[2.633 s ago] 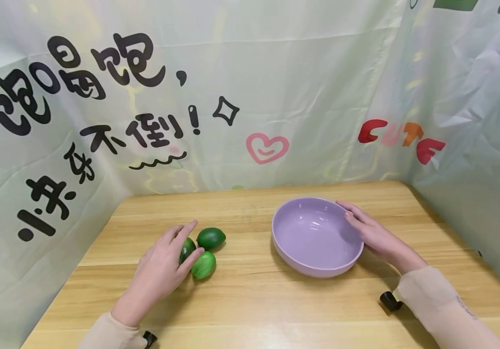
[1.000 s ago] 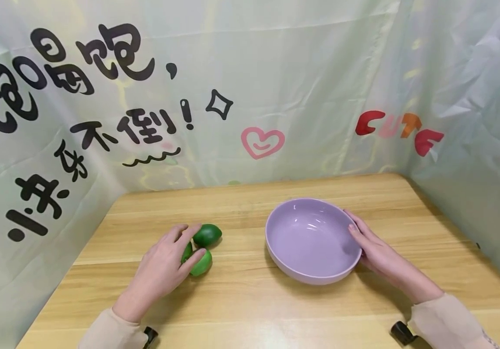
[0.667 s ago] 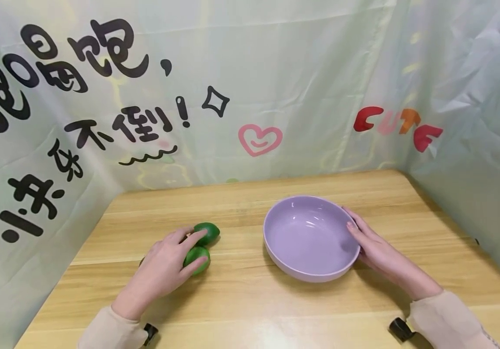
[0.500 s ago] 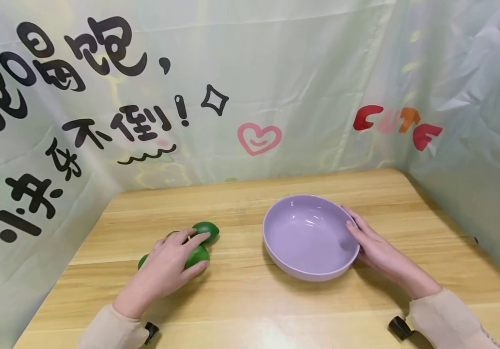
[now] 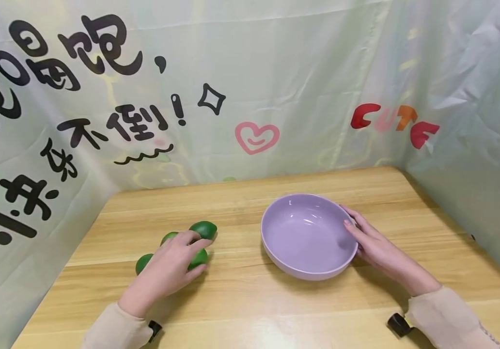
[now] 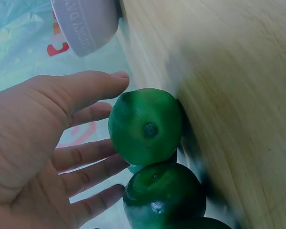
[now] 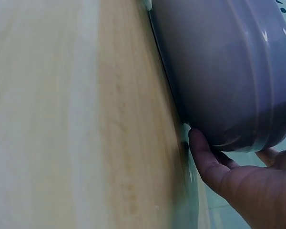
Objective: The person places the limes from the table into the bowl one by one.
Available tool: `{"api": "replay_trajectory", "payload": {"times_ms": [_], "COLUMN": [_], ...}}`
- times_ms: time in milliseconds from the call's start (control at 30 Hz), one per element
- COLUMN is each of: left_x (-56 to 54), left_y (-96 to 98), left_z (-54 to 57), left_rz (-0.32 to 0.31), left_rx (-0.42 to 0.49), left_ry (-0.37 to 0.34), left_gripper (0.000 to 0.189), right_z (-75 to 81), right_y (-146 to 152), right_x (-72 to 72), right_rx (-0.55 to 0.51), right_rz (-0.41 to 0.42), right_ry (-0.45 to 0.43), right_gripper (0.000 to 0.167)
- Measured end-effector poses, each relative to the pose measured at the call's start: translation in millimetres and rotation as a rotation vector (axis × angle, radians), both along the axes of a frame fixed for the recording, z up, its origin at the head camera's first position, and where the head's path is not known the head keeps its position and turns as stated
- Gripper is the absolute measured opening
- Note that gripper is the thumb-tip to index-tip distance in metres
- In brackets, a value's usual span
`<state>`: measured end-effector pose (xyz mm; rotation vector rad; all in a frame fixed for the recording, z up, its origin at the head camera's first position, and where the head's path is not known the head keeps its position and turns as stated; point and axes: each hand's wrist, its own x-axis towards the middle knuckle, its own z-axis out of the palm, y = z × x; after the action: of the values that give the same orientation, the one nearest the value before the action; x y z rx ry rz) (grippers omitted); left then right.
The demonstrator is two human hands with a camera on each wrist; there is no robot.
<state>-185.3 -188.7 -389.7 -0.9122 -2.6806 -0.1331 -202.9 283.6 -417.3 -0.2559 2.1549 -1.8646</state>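
Observation:
My left hand (image 5: 169, 264) lies low over several green limes on the table, its fingers spread and loosely bent. A lighter green lime (image 6: 145, 126) sits between its thumb and fingers in the left wrist view, with the thumb tip apart from it. A darker lime (image 5: 203, 229) lies just beyond the fingertips; another lime (image 5: 144, 262) shows left of the hand. Part of the group is hidden under the palm. My right hand (image 5: 374, 245) holds the right side of a lilac bowl (image 5: 306, 237), thumb at the rim and fingers against the outer wall (image 7: 219, 71).
The wooden table (image 5: 241, 300) ends at a printed cloth (image 5: 311, 72) hung along its back and sides. A small black piece (image 5: 399, 325) is at the right sleeve, and a similar black piece (image 5: 155, 330) at the left sleeve.
My left hand has come down over the limes, and a lime now shows on its left side. The right hand has shifted slightly along the bowl's side. The head view has drifted a little.

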Motion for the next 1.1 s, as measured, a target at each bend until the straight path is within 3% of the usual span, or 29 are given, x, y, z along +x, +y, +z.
{"api": "replay_trajectory", "payload": {"times_ms": [167, 500, 833, 1100], "left_x": [-0.5, 3.6, 6.3, 7.4], "left_y": [1.2, 4.5, 4.4, 2.7], "left_z": [-1.0, 1.8, 0.8, -2.1], "left_rz": [-0.023, -0.002, -0.001, -0.061], "left_rx": [-0.008, -0.026, -0.052, -0.043], "left_ry": [-0.005, -0.088, -0.106, -0.08], "left_gripper": [0.053, 0.054, 0.057, 0.058], "right_z": [-0.2, 0.8, 1.9, 1.6], "right_y": [3.1, 9.1, 9.8, 10.3], "right_x": [-0.3, -0.9, 0.1, -0.5], "right_rx": [0.02, 0.017, 0.005, 0.016], "right_rz": [-0.006, 0.004, 0.007, 0.007], "right_ry": [0.018, 0.026, 0.026, 0.023], "right_gripper": [0.067, 0.065, 0.065, 0.066]}}
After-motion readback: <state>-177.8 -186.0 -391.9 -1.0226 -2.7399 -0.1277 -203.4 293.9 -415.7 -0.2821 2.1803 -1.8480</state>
